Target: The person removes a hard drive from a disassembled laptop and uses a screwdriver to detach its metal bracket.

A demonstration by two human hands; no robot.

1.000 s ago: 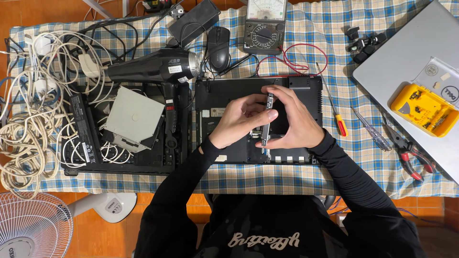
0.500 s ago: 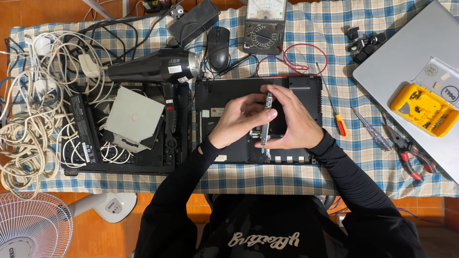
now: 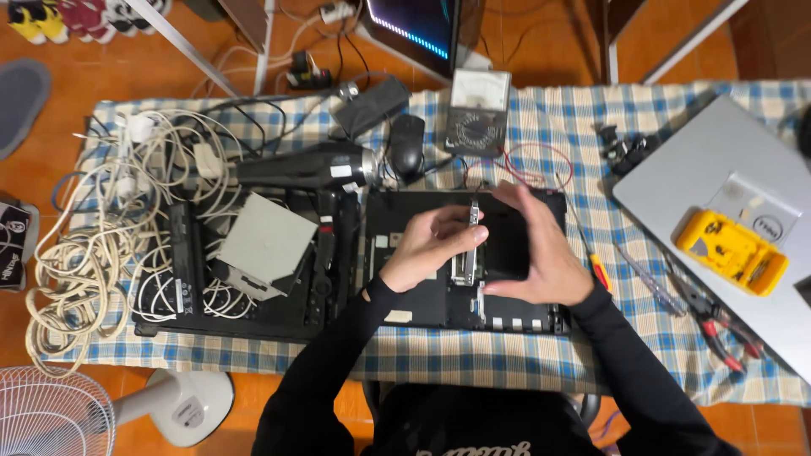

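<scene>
My left hand point(image 3: 427, 249) and my right hand point(image 3: 541, 257) together hold a flat black part with a silver edge point(image 3: 466, 245), tilted on its side. It hangs just above an opened black laptop base point(image 3: 422, 308) that lies on the checked cloth. My left fingers pinch the silver edge. My right palm cups the part's black face from the right. Both sleeves are black.
A black hair dryer point(image 3: 308, 165), a mouse point(image 3: 407, 154) and an analog meter point(image 3: 477, 122) lie behind the base. A silver drive point(image 3: 262, 245) and white cables point(image 3: 80, 245) are left. Screwdrivers point(image 3: 596, 266), pliers point(image 3: 718, 329), a silver laptop point(image 3: 710, 160) and a yellow meter point(image 3: 731, 252) are right.
The view has tilted, so the table sits lower in frame and more floor shows beyond it. Both hands still hold the part over the laptop base.
</scene>
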